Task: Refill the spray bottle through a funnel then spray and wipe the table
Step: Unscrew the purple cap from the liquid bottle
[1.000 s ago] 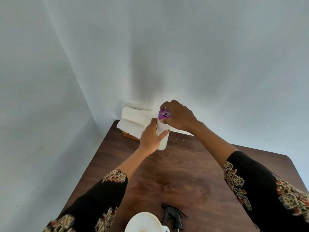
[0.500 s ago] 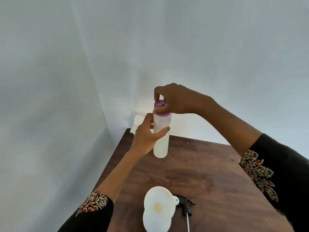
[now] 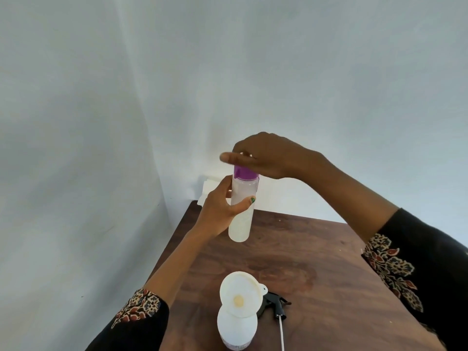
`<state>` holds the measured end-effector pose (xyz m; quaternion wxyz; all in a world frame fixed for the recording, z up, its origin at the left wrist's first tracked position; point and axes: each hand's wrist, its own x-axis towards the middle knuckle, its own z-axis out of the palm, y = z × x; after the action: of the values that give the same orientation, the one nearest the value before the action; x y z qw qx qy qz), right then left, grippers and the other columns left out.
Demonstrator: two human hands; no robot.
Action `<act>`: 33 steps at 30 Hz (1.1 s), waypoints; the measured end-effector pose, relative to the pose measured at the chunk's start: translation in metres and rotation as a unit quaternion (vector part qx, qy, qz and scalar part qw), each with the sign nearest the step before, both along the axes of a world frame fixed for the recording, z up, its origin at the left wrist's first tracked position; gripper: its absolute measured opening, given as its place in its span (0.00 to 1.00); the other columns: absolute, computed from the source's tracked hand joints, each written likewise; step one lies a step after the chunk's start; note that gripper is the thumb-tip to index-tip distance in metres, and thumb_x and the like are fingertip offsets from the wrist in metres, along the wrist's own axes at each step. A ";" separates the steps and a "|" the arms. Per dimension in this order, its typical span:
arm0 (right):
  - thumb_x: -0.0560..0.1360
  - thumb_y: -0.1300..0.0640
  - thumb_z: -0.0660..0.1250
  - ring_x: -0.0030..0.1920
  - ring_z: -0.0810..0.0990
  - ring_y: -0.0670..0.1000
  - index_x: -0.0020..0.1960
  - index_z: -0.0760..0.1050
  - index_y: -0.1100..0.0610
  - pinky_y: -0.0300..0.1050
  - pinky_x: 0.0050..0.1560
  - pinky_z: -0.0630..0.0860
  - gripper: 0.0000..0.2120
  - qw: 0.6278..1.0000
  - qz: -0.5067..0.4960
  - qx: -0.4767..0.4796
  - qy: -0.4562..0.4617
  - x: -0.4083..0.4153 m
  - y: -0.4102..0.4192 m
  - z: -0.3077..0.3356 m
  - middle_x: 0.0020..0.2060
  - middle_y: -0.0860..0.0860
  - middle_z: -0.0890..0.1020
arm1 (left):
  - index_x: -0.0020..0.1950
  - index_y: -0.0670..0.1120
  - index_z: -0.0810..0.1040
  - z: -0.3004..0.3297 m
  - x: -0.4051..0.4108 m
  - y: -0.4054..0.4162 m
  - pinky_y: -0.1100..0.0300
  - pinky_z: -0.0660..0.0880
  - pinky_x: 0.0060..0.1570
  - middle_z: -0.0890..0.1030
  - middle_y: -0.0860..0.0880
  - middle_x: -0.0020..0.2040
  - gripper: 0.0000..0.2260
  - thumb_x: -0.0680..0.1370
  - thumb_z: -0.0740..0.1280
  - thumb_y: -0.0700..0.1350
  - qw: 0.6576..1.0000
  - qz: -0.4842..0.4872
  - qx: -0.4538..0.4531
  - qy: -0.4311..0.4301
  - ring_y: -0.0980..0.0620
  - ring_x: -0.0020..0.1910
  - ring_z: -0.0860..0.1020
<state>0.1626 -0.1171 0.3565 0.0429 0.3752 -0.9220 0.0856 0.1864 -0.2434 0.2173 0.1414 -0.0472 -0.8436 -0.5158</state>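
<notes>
Up top, the right hand [image 3: 268, 158] curls its fingers over the purple cap [image 3: 244, 173] of the refill bottle [image 3: 241, 211], forefinger stretched out toward nine o'clock, while the left hand [image 3: 220, 211] wraps thumb and fingers round the clear body — held upright, off the wooden table [image 3: 329, 274]. Toward six o'clock stands the spray bottle [image 3: 236, 328] with a white funnel [image 3: 239, 292] seated in its neck; the black trigger head [image 3: 274, 304] lies just at its three o'clock. White paper towels [image 3: 210, 190] sit at the far corner.
</notes>
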 end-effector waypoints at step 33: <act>0.64 0.71 0.66 0.53 0.74 0.51 0.50 0.78 0.55 0.46 0.46 0.79 0.18 0.987 0.086 0.012 -0.134 0.005 0.023 -0.001 0.52 0.49 0.76 | 0.67 0.52 0.65 -0.003 0.002 0.003 0.52 0.74 0.61 0.75 0.51 0.64 0.26 0.72 0.70 0.50 0.997 -0.059 -0.024 -0.039 0.52 0.59 0.75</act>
<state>0.1671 -0.0937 0.3556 -0.0926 0.4389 -0.8847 0.1272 0.1882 -0.2404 0.2142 0.0764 -0.0797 -0.8567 -0.5039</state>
